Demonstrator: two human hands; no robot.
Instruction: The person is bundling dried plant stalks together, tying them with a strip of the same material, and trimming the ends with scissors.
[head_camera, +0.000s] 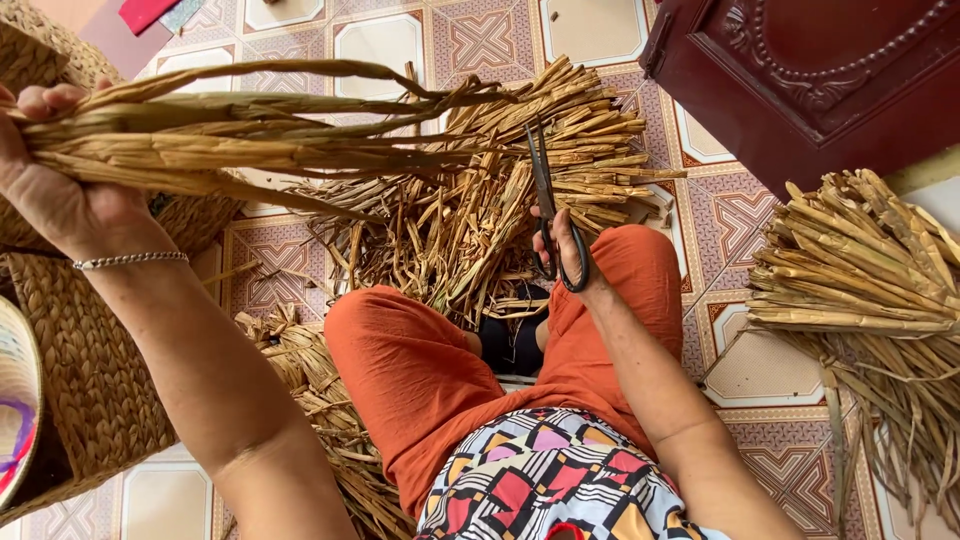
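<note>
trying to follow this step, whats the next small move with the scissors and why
Probably bring the scissors in the right hand up to the loose ends of the dried stalk bundle held out by the left hand: the blades sit near those tips, over a pile of trimmings.

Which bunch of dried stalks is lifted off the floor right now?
The long bundle in the left hand, held above the floor. The cut pile ahead and the right-side heap lie on tiles.

Orange trousers (420, 370) cover the legs. Below them in the head view lies a patterned top (545, 480) of pink, black, blue and cream shapes. A thin silver chain bracelet (130, 260) circles the left wrist, bare arms otherwise.
</note>
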